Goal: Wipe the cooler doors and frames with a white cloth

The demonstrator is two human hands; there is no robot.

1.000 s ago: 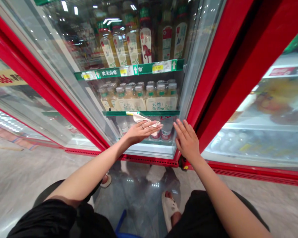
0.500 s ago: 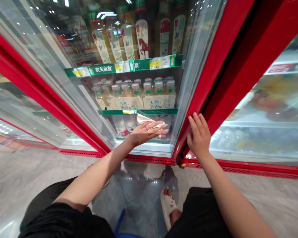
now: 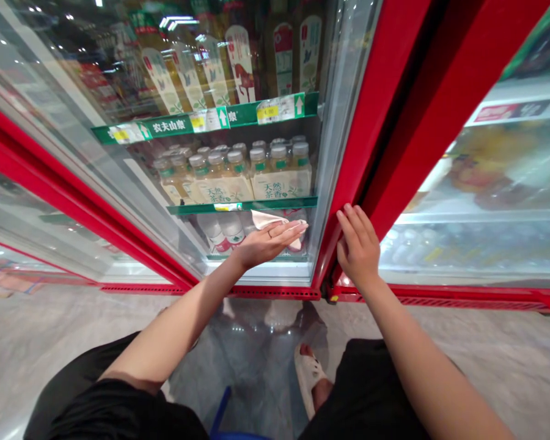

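Observation:
Against the lower part of the glass door (image 3: 160,211), my left hand (image 3: 268,241) holds a whitish cloth (image 3: 268,219) pressed under its straight, close-set fingers. A corner of the cloth sticks out above the fingers, and the rest is mostly hidden beneath the hand. A ring is on one finger. My right hand (image 3: 360,247) rests on the red door frame (image 3: 348,183) to the right of the glass, open, with its fingers stretched upward and nothing in it. Behind the glass, near my left hand, bottles with white and red labels (image 3: 220,235) stand on the lowest shelf.
Inside the cooler are packs of tea bottles (image 3: 279,174) and taller bottles (image 3: 238,61) on shelves. Another red-framed cooler (image 3: 476,244) stands at the right. Below are the grey floor (image 3: 132,311), a blue bar (image 3: 220,409) and a foot in a light sandal (image 3: 308,379).
The view has shifted slightly, so the cooler and its shelves sit further left. My left hand stays on the cloth at nearly the same spot; my right hand stays on the frame.

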